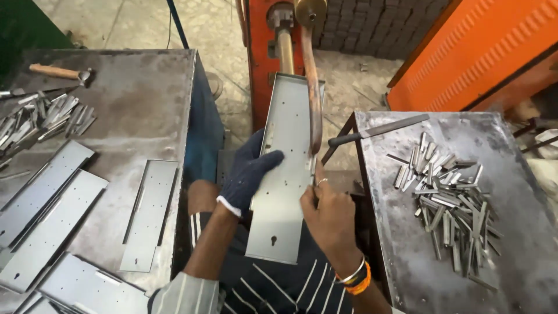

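Striped sleeves frame the long grey sheet-metal panel (283, 174), held lengthwise under the orange machine's copper arm (312, 87). Gloved left hand (249, 173) lies flat on its face, fingers spread; bare right hand (330, 214) pinches its right flange. It looks thin, light, stiff, sharp-edged: best gripped by the folded sides
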